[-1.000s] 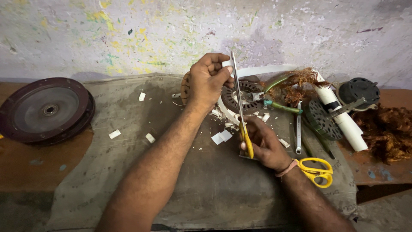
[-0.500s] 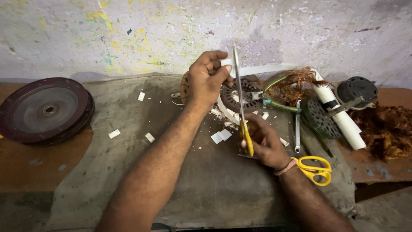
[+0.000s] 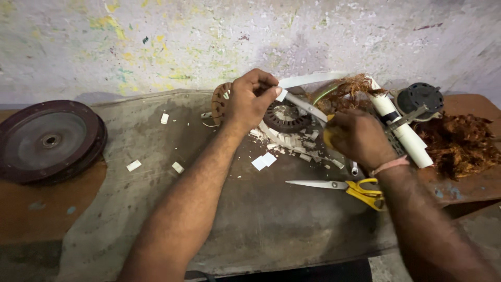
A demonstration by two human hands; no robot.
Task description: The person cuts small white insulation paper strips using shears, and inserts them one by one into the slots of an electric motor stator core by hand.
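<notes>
Your left hand (image 3: 250, 104) sits closed over the near rim of the round slotted motor core (image 3: 284, 116), thumb and forefinger pinched together on the end of a white strip (image 3: 308, 80) that runs off to the right, towards the wall. Your right hand (image 3: 357, 138) is clamped in a fist around the yellow handle of a thin metal blade (image 3: 307, 107), whose tip slants up and left to meet the pinched strip right at your left fingertips. The core lies on the grey cloth (image 3: 156, 209), close to its far edge, ringed by white paper scraps (image 3: 292, 141).

To your right it is crowded: a white tube (image 3: 404, 133) lies diagonally just beside your right knuckles, with tangled copper wire (image 3: 462, 143) heaped past it and a dark round motor part (image 3: 417, 96) behind. The yellow-handled scissors (image 3: 347, 188) lie closed on the cloth just below your right wrist, points facing left.

To your left you have open cloth, with only a few loose scraps (image 3: 134, 165) scattered between your forearm and the dark disc (image 3: 49, 140) at the far left edge. The near part of the cloth under your arms is bare down to the bench edge.
</notes>
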